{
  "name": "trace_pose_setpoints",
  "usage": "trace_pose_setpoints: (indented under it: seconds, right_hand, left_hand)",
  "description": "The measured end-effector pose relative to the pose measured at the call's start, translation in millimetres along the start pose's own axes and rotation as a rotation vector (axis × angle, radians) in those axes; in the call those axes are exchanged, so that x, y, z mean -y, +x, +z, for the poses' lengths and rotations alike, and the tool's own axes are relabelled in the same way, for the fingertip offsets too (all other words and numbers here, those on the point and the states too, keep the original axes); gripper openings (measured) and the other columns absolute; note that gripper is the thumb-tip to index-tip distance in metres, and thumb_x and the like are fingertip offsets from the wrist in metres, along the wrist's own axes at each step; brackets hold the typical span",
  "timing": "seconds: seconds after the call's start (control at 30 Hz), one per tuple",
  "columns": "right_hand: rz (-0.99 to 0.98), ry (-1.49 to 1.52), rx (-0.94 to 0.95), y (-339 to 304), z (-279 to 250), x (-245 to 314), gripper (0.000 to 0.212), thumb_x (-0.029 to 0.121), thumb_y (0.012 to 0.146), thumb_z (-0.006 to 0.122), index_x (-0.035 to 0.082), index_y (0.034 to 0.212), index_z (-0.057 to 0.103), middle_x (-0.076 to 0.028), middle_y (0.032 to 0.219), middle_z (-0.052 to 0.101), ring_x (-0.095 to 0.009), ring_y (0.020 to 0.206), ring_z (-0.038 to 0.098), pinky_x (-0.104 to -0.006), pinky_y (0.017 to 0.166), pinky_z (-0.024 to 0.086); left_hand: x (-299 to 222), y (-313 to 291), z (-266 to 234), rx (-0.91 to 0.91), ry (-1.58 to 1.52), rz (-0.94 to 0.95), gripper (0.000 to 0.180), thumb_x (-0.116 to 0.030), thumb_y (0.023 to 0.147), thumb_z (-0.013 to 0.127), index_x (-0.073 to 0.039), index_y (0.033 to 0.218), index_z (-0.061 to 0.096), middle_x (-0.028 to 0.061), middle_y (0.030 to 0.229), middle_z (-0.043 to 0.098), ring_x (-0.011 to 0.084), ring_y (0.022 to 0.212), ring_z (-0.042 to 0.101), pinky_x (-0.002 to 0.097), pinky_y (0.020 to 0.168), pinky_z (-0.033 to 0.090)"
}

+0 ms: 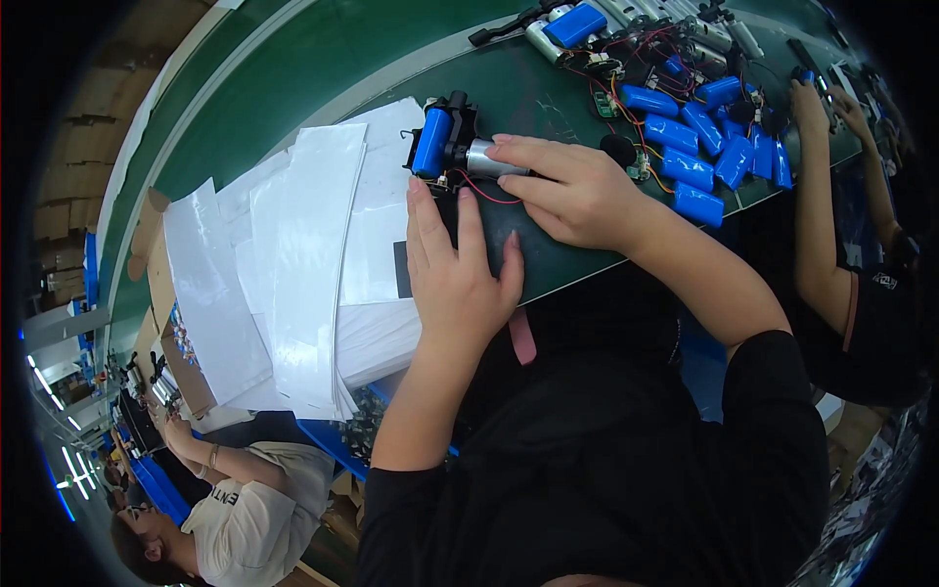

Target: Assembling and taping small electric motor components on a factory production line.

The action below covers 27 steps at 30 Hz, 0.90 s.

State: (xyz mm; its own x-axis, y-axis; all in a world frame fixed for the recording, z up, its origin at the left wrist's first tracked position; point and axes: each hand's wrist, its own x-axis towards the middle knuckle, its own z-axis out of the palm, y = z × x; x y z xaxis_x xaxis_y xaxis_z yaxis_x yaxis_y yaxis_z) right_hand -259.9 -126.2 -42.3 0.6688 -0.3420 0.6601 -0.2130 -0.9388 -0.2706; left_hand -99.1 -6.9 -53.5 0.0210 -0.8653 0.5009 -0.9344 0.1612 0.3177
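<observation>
On the green table in front of me lies a black plastic housing with a blue battery pack (pixel 431 143) set in it. A silver metal cylinder (pixel 486 159) joins it on the right, and a thin red wire (pixel 486 195) loops below. My right hand (pixel 582 193) grips the cylinder between thumb and fingers. Fingers stretched and apart, my left hand (pixel 452 256) rests its fingertips at the near edge of the housing, thumb pointing away. What lies under those fingertips is partly hidden.
Glossy white sheets (pixel 311 245) are stacked to the left. Blue wrapped battery packs (pixel 687 168) with wires and small circuit boards lie at right, with silver cylinders (pixel 709 37) behind. A co-worker's arms (pixel 817 176) work at far right; another person (pixel 249 499) sits at lower left.
</observation>
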Motion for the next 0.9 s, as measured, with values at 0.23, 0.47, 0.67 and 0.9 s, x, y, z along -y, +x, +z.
trace_pose_setpoints:
  seconds: [0.23, 0.47, 0.67, 0.9]
  right_hand:
    - [-0.066, -0.032, 0.021, 1, -3, -2, 0.023, 0.0, 0.073, 0.068, 0.003, 0.095, 0.07, -0.014, 0.118, 0.066, -0.03, 0.109, 0.067, -0.0356, 0.083, 0.058]
    - [-0.076, -0.06, 0.023, -1, -7, -2, 0.021, 0.002, 0.074, 0.068, 0.005, 0.095, 0.07, -0.013, 0.115, 0.067, -0.029, 0.109, 0.067, -0.0349, 0.081, 0.059]
    - [-0.028, -0.074, -0.026, 2, 1, 3, 0.014, 0.003, 0.073, 0.071, 0.003, 0.086, 0.065, -0.013, 0.113, 0.067, -0.027, 0.103, 0.068, -0.0336, 0.074, 0.059]
    - [0.108, -0.047, -0.018, 0, 4, 9, 0.015, 0.003, 0.071, 0.073, 0.003, 0.079, 0.06, -0.014, 0.114, 0.065, -0.026, 0.094, 0.069, -0.0317, 0.07, 0.058]
  left_hand:
    - [-2, 4, -4, 0.025, 0.026, -0.004, 0.058, -0.028, 0.079, 0.071, -0.006, 0.131, 0.058, 0.0373, 0.146, 0.029, 0.0526, 0.132, 0.036, 0.0538, 0.106, 0.036]
    - [-2, 2, -2, 0.03, 0.022, -0.009, 0.059, -0.029, 0.079, 0.072, -0.01, 0.133, 0.058, 0.0356, 0.148, 0.026, 0.052, 0.132, 0.036, 0.0542, 0.105, 0.035]
    - [0, 2, -1, 0.047, -0.002, -0.016, 0.058, -0.029, 0.079, 0.073, -0.011, 0.132, 0.059, 0.0352, 0.148, 0.026, 0.0521, 0.132, 0.035, 0.0543, 0.105, 0.035]
    - [1, 1, -1, 0.056, 0.011, -0.02, 0.057, -0.029, 0.079, 0.073, -0.013, 0.132, 0.06, 0.0343, 0.148, 0.026, 0.0516, 0.132, 0.035, 0.0542, 0.106, 0.035]
